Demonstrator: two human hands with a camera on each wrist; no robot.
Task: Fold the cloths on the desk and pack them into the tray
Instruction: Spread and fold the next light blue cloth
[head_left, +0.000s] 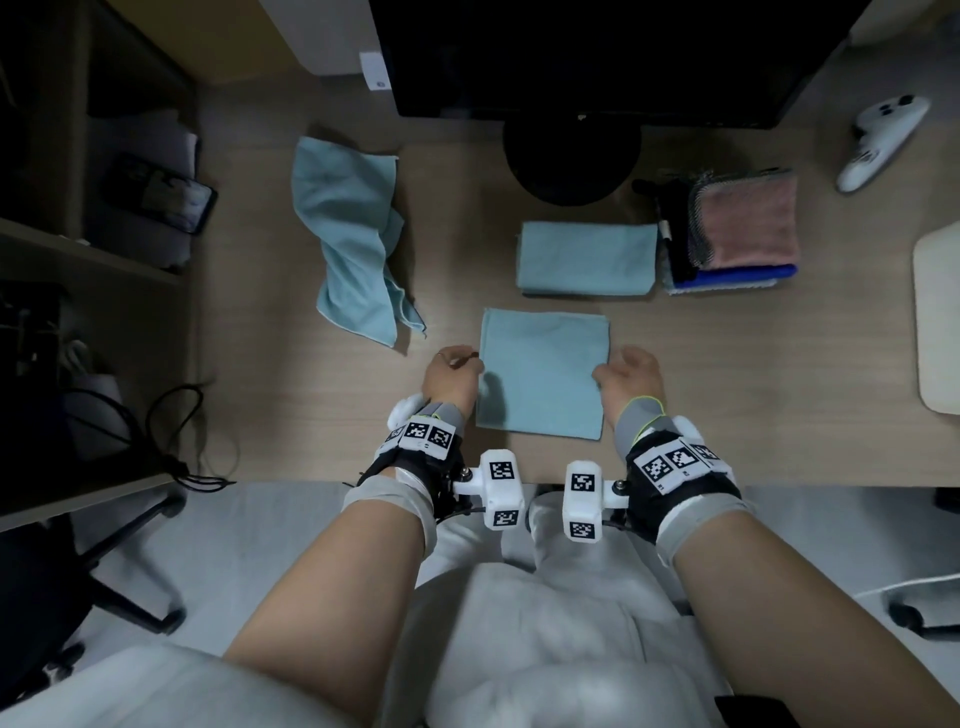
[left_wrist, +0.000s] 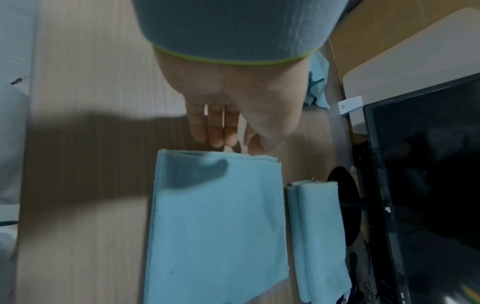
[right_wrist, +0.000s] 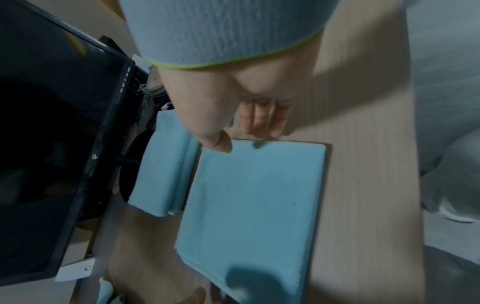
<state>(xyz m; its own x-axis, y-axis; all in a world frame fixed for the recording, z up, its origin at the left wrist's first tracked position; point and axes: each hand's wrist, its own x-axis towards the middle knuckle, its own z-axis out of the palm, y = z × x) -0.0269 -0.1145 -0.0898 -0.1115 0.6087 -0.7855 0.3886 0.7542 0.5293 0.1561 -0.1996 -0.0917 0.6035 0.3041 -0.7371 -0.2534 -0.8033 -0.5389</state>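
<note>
On the desk, near its front edge, the folded blue cloth lies flat. Your left hand and right hand rest beside its side edges, fingers relaxed, grasping nothing.

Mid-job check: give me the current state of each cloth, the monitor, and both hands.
Square blue cloth: folded flat, between the hands.
Folded blue cloth: folded smaller, lying behind the square one.
Crumpled blue cloth: unfolded, bunched at the left.
Cloth stack: folded, pink on top, blue beneath.
Monitor: screen dark.
Left hand: at the square cloth's left edge, not gripping.
Right hand: at its right edge, not gripping.
</note>
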